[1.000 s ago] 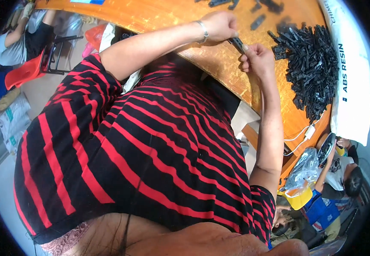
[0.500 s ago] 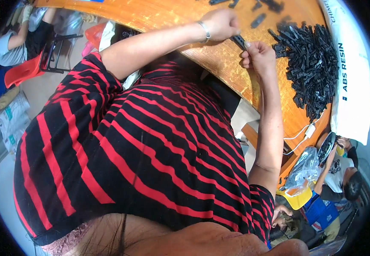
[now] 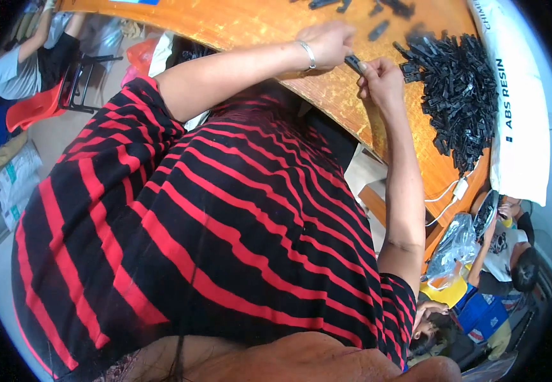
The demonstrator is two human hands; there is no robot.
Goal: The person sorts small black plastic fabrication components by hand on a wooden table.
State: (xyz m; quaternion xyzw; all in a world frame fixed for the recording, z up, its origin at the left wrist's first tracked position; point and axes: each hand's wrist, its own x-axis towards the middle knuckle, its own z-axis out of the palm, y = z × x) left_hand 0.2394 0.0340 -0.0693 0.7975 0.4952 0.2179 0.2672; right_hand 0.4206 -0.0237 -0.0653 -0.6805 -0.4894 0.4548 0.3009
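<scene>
Over the table edge, my left hand, with a silver bracelet at its wrist, is closed at the upper left end of a small black plastic part. From the other side my right hand pinches the same part between thumb and fingers. The part is narrow and slants between the two hands; its ends are hidden by my fingers. A large heap of similar black plastic parts lies to the right of my right hand.
More loose black parts lie at the far side of the orange wooden table. A white printed sack stands along the right edge. A white cable runs below the heap. Other people sit at left and lower right.
Both hands still hold the black part between them and have barely moved. The view has shifted slightly, so the heap and sack appear a little further left.
</scene>
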